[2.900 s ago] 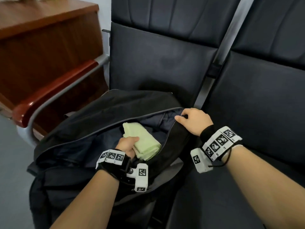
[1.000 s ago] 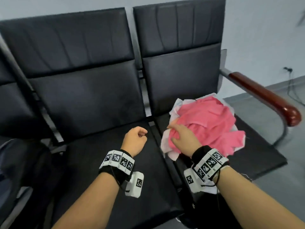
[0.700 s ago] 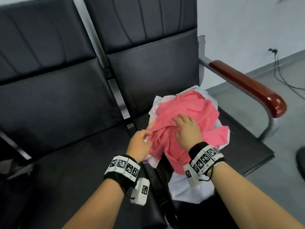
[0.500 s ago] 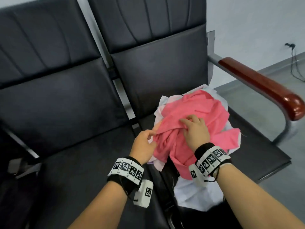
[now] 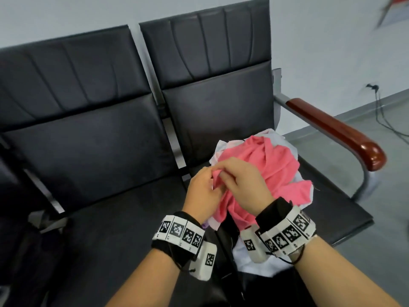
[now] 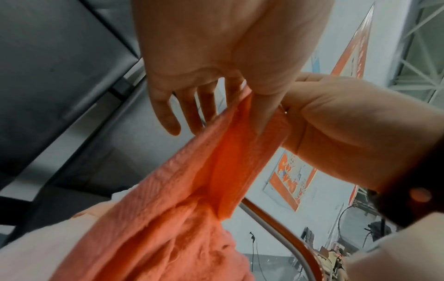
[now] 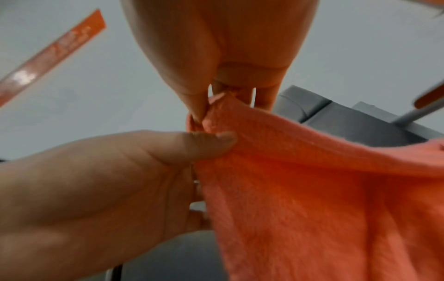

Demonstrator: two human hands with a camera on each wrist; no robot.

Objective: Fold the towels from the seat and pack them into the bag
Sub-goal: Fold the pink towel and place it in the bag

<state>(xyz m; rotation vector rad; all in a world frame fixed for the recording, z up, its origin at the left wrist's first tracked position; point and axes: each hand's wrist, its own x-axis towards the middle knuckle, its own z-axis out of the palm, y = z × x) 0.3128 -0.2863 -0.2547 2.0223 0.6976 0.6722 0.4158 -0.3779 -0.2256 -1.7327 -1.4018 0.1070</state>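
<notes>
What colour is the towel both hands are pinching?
Pink towel, clearest in the head view.

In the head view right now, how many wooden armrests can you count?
1: the wooden armrest on the right end of the seat row, beside the pink towel. Others may lie outside the frame.

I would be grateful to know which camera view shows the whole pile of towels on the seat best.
The head view: it shows the pink towel heaped on white towels on the seat. Both wrist views show only a close stretch of the pink towel pinched by the left hand and right hand.
</notes>
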